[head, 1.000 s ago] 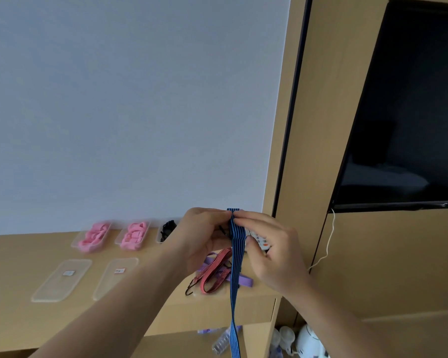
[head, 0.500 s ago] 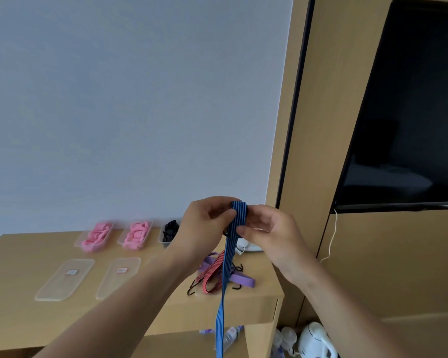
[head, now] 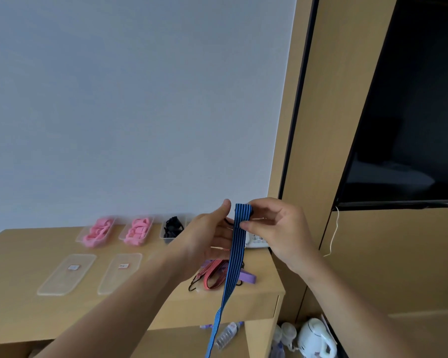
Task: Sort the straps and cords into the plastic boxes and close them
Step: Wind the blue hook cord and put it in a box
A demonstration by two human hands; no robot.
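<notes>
Folding has advanced since a second ago: the blue strap (head: pixel 242 229) is now pinched doubled by the right hand (head: pixel 277 229) above the desk's (head: pixel 18 313) right edge, the left hand (head: pixel 207 241) spread behind it; boxing remains.

Both bare forearms reach forward and upward from the lower edge of view, converging so the hands meet at the same height. The left hand (head: pixel 207 236) is turned palm toward the right hand, thumb raised and pointing up, its fingers hidden behind a blue striped strap (head: pixel 239 244). The right hand (head: pixel 274 228) faces it just beside, thumb and forefinger pinching the folded top of the strap, other fingers loosely curled
</notes>
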